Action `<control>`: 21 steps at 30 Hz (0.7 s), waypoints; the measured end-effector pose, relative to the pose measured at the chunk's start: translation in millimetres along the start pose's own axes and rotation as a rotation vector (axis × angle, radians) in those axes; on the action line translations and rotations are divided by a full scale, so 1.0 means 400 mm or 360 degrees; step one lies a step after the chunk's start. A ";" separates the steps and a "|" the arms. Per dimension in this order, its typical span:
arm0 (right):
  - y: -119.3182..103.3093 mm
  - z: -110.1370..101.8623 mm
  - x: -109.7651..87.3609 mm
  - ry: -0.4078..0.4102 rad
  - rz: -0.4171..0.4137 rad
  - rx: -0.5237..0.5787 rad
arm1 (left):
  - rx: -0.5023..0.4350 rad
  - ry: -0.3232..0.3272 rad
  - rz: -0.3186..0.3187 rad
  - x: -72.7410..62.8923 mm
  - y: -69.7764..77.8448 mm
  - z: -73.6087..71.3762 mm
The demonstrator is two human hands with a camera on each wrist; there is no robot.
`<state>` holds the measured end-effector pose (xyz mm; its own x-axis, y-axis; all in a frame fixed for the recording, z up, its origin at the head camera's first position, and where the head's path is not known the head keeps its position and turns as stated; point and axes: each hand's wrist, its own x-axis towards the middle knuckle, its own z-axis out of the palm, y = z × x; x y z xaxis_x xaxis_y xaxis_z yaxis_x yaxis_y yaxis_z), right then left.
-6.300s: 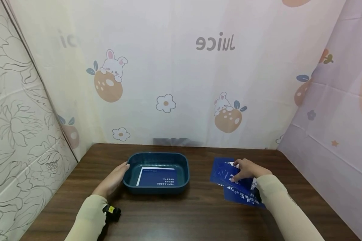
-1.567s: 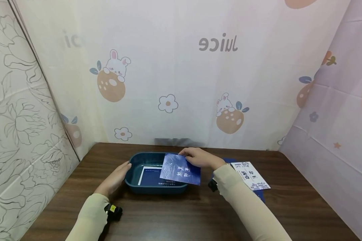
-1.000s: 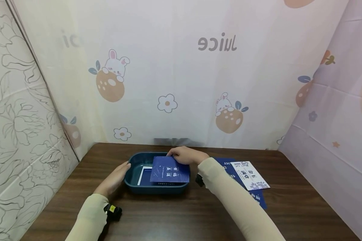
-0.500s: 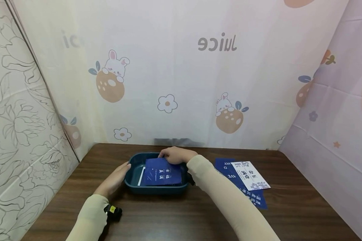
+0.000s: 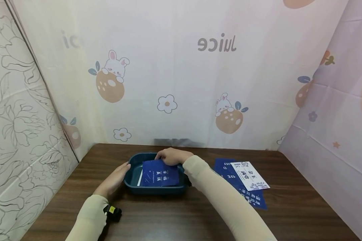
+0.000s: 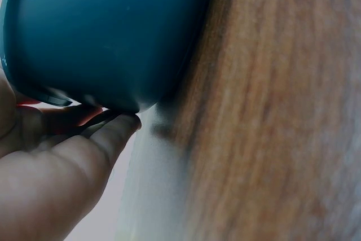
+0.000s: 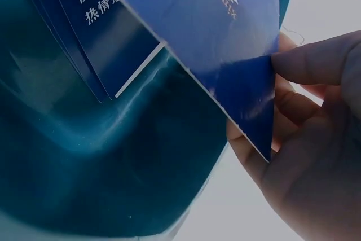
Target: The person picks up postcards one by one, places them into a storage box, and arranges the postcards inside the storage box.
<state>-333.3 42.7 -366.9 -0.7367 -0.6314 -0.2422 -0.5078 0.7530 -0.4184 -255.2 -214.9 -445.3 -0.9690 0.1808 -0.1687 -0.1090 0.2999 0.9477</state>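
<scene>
In the head view my left hand touches the left side of a dark teal plastic bin. The left wrist view has its fingertips against the bin's outer wall. Over the bin, my right hand pinches a blue card printed with white characters. The right wrist view shows thumb and fingers at one corner of this card, which is tilted. Beneath it, several dark blue cards lie in the bin. The held card covers most of them.
Right of the bin, a white card with blue print lies over several blue cards on the brown wooden table. A patterned curtain hangs behind the table, with more hanging cloth at both sides.
My right hand took a blue card from the right-hand pile, uncovering the white card. It carried the blue card left and lowered it into the bin. My left hand stays at the bin.
</scene>
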 end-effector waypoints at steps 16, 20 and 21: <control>-0.014 0.003 0.019 -0.0011 0.0060 -0.0041 | 0.0004 0.0002 0.0000 -0.001 0.000 -0.003; -0.010 0.007 0.031 -0.0017 0.0088 -0.0070 | 0.0014 0.0000 0.0003 -0.001 -0.002 -0.003; -0.009 0.008 0.034 -0.0018 0.0095 -0.0077 | 0.0009 -0.0001 0.0004 -0.001 -0.002 -0.003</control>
<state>-339.9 30.9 -371.6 -0.7612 -0.5870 -0.2756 -0.4845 0.7973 -0.3599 -255.0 -216.1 -445.7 -0.9690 0.1822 -0.1666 -0.1054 0.3051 0.9465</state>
